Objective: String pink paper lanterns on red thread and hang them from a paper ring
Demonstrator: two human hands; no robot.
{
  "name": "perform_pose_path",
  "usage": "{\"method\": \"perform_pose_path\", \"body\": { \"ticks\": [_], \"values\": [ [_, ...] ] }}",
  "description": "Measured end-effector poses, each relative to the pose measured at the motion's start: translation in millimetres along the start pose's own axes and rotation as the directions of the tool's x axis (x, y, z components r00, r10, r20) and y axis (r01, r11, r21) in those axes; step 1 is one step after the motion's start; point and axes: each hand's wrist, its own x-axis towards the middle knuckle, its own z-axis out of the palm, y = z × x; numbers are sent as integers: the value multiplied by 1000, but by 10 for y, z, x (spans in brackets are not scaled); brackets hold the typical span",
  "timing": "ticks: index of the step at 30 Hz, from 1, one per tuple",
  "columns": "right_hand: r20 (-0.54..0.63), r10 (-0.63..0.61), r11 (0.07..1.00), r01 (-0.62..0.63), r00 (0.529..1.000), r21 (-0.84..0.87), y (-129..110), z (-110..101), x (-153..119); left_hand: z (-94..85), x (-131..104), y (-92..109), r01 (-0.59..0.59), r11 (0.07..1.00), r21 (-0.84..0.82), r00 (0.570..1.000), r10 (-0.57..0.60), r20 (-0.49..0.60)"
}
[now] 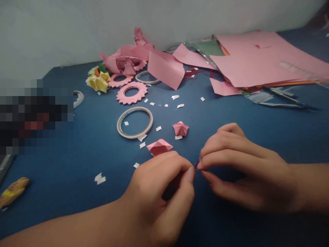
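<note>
Thumb and forefinger of my left hand [164, 192] are pinched on a thin red thread [196, 166]. Facing it, my right hand [241, 168] pinches the same thread, which forms a small loop between the fingertips. Just beyond my left knuckles lies a folded pink paper piece [159, 146], partly hidden by the hand. A small pink paper star [181, 128] rests farther back, with a white scrap under its edge. Both hands are just above the blue table [108, 206].
A roll of double-sided tape [118, 127] lies amid several white scraps [158, 128]. Behind it are a pink pleated paper ring [122, 97], yellow folded paper [99, 83] and red threads [191, 73]. Pink sheets [267, 61] lie back right, near blurred scissors [280, 104].
</note>
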Motion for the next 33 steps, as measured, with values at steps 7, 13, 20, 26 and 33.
{"method": "perform_pose_path", "body": {
  "ticks": [7, 13, 20, 26, 33],
  "values": [
    [17, 12, 999, -13, 1000, 33, 1, -7, -8, -11, -8, 1, -10, 1000, 0, 1000, 10, -17],
    [10, 1, 1000, -1, 1000, 23, 2, -8, 0, -6, -15, -17, -70, 998, -9, 998, 70, -7],
    [10, 5, 1000, -5, 1000, 6, -2, 4, 5, 5, -21, -22, -70, 997, 16, 998, 70, 2],
    [0, -2, 999, 2, 1000, -32, -2, 10, -3, 12, -9, -1, -60, 995, 86, 998, 61, -9],
    [-1, -4, 1000, 4, 1000, -20, -4, 7, -2, 9, 6, -3, -71, 988, 140, 997, 73, -10]
  ]
}}
